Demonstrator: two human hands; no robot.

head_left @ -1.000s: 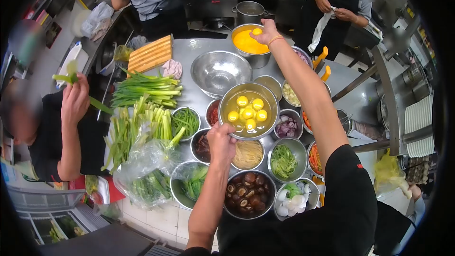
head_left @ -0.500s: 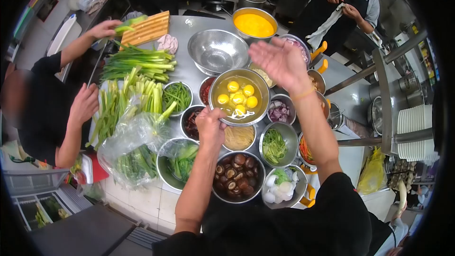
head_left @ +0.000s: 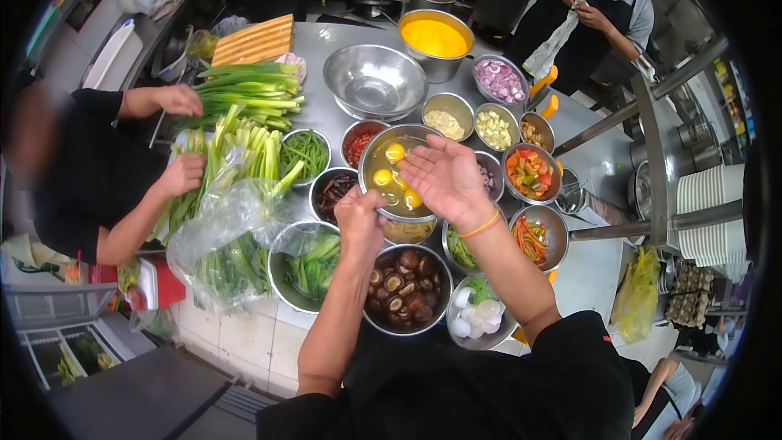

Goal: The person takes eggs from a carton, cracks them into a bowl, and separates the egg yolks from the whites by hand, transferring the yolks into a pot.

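Note:
My left hand [head_left: 361,216] grips the near-left rim of a metal bowl [head_left: 368,155] that holds raw eggs with whole yellow yolks [head_left: 395,153]. Palm up and fingers stretched out, my right hand [head_left: 446,178] hovers over the right side of this bowl, hiding part of the eggs; nothing lies in it. Partly covered by the egg bowl is a bowl of pale noodle-like strips [head_left: 407,233]. Nearer to me are dark mushrooms [head_left: 407,287] in a bowl, with a bowl of white rounded pieces [head_left: 476,318] to their right.
An empty-looking metal basin [head_left: 375,81] and a pot of yellow liquid [head_left: 434,37] stand further back. Bowls of red onion [head_left: 499,80] and mixed peppers [head_left: 531,173] sit right. Left, a co-worker's hands [head_left: 183,173] are at green onions [head_left: 248,90]. A metal rail [head_left: 643,232] crosses at right.
My right hand has swung left and down from the bowl's far right to over the eggs. The co-worker's hand has left the cutting board, moving toward the green onions.

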